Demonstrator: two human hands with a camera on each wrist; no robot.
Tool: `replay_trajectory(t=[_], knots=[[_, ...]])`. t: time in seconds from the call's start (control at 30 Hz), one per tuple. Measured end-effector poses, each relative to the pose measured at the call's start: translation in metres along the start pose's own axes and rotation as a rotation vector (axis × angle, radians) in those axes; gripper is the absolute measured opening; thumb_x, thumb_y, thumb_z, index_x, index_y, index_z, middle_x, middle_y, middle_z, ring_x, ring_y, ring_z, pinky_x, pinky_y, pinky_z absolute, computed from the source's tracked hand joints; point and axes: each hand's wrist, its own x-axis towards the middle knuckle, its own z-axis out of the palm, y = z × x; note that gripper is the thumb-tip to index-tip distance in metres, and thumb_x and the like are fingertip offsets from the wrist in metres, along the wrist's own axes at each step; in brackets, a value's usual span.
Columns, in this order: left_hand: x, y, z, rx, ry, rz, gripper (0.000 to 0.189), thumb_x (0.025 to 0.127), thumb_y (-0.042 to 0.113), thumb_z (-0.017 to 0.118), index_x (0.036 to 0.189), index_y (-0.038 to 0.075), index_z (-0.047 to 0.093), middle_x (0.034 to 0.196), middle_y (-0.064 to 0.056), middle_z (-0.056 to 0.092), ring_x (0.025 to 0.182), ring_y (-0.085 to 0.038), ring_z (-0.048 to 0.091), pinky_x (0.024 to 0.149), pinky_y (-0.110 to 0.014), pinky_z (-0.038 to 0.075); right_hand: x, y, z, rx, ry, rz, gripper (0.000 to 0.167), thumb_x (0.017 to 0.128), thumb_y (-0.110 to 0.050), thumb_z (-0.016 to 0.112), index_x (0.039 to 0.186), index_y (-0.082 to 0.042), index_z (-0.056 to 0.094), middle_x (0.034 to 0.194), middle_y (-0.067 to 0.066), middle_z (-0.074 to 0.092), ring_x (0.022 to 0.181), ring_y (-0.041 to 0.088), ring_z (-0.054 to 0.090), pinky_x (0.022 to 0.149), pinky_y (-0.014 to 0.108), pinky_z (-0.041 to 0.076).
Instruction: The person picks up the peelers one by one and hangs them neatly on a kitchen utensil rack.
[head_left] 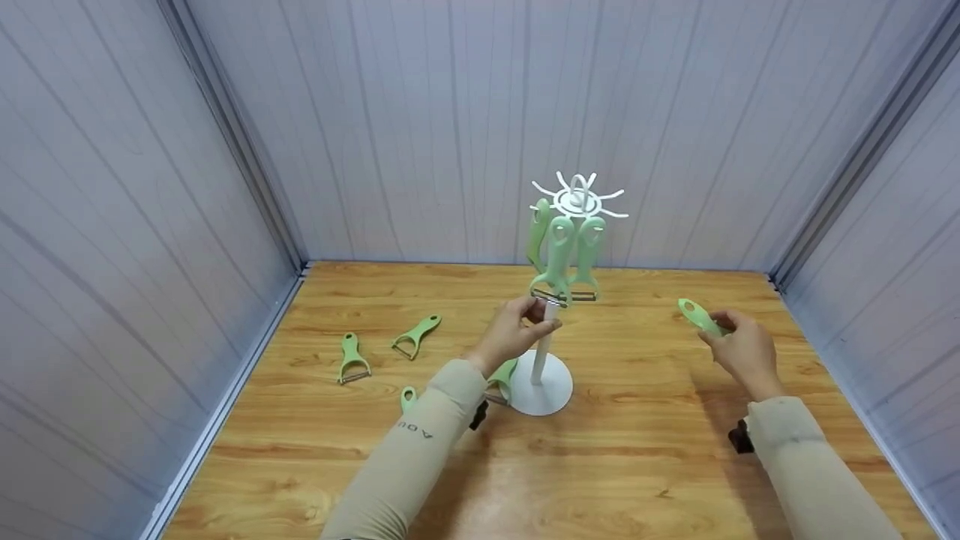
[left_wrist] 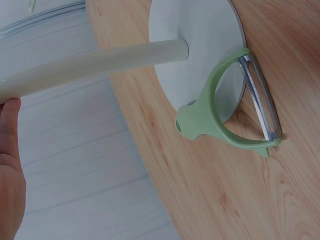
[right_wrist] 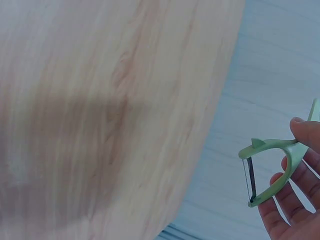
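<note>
Near the middle of the surface [head_left: 630,450], between its left and right edges, a white stand [head_left: 541,352] rises from a round base [head_left: 553,390], as the head view shows. Three green peelers [head_left: 559,251] hang from the hooks [head_left: 577,201] at its top. Below them the left hand [head_left: 508,331] grips the pole, thumb toward the camera. Toward the right edge, the right hand [head_left: 741,349] holds another green peeler [head_left: 694,313] above the surface, well apart from the stand. Two loose peelers [head_left: 354,361] lie toward the left edge; a third [head_left: 408,397] is partly hidden by the left sleeve [head_left: 420,450], and a fourth [head_left: 504,370] lies by the base.

From the left wrist, a fingertip touches the pole; the rest of that grip is out of frame. The peeler by the base overlaps the rim in this view, its metal blade [left_wrist: 260,100] turned away from the pole.

From the right wrist, thumb and fingers grasp the held peeler around its handle, leaving its blade [right_wrist: 251,179] exposed.
</note>
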Motion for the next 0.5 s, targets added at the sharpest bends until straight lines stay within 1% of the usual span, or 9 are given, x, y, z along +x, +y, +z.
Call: replay_trajectory(t=[0.07,0.13,0.23,0.3,0.37,0.4,0.43,0.5], knots=[[0.000,0.000,0.000,0.000,0.000,-0.001,0.021,0.102,0.020,0.078,0.109,0.001,0.074,0.102,-0.011,0.076,0.092,-0.012,0.067,0.083,-0.026,0.057,0.000,-0.008,-0.001,0.009,0.012,-0.008,0.042,0.104,-0.020,0.075,0.137,0.005,0.067,0.128,0.032,0.070,0.074,0.016,0.069,0.059,0.025,0.056],[0.000,0.000,-0.001,0.005,0.002,0.000,0.021,0.102,0.020,0.078,0.109,0.001,0.074,0.101,-0.011,0.076,0.092,-0.012,0.067,0.082,-0.027,0.057,0.001,-0.015,-0.002,0.010,0.033,-0.023,0.042,0.104,-0.020,0.075,0.136,0.005,0.068,0.127,0.032,0.071,0.080,0.024,0.072,0.062,0.028,0.059],[0.000,0.000,-0.001,0.010,0.004,0.004,0.020,0.102,0.020,0.078,0.108,0.001,0.074,0.101,-0.011,0.076,0.092,-0.012,0.067,0.083,-0.027,0.057,0.001,-0.026,-0.003,0.008,0.071,-0.057,0.040,0.103,-0.019,0.077,0.134,0.006,0.069,0.126,0.032,0.072,0.098,0.039,0.074,0.078,0.043,0.063],[0.000,0.000,0.000,0.009,0.004,0.011,0.020,0.102,0.020,0.078,0.109,0.001,0.074,0.102,-0.012,0.076,0.092,-0.013,0.068,0.083,-0.028,0.058,0.001,-0.034,-0.004,0.013,0.086,-0.072,0.040,0.103,-0.017,0.077,0.134,0.006,0.069,0.127,0.033,0.072,0.111,0.046,0.071,0.090,0.055,0.060],[0.000,-0.001,0.000,0.004,0.002,0.016,0.021,0.102,0.020,0.078,0.109,0.000,0.074,0.103,-0.013,0.077,0.093,-0.013,0.068,0.084,-0.030,0.059,0.000,-0.042,-0.006,0.023,0.098,-0.087,0.040,0.103,-0.016,0.077,0.135,0.006,0.068,0.127,0.033,0.071,0.117,0.049,0.068,0.097,0.062,0.056],[0.000,-0.001,0.000,0.005,0.000,0.015,0.021,0.102,0.020,0.078,0.111,0.001,0.074,0.103,-0.013,0.077,0.093,-0.013,0.068,0.085,-0.030,0.059,0.000,-0.045,-0.006,0.026,0.103,-0.095,0.040,0.103,-0.016,0.077,0.135,0.005,0.069,0.127,0.033,0.072,0.116,0.048,0.069,0.096,0.060,0.056],[0.000,-0.001,0.000,0.007,-0.002,0.013,0.022,0.102,0.020,0.078,0.111,0.001,0.074,0.104,-0.013,0.077,0.093,-0.012,0.068,0.085,-0.030,0.059,0.000,-0.049,-0.007,0.026,0.112,-0.104,0.040,0.102,-0.017,0.078,0.135,0.004,0.069,0.126,0.032,0.073,0.114,0.047,0.070,0.093,0.056,0.058],[0.000,-0.002,0.000,0.011,-0.004,0.010,0.023,0.103,0.021,0.078,0.113,0.001,0.074,0.105,-0.012,0.077,0.094,-0.011,0.067,0.084,-0.029,0.058,-0.001,-0.057,-0.009,0.032,0.135,-0.127,0.038,0.102,-0.017,0.078,0.134,0.003,0.070,0.123,0.029,0.074,0.105,0.042,0.072,0.084,0.041,0.060]])
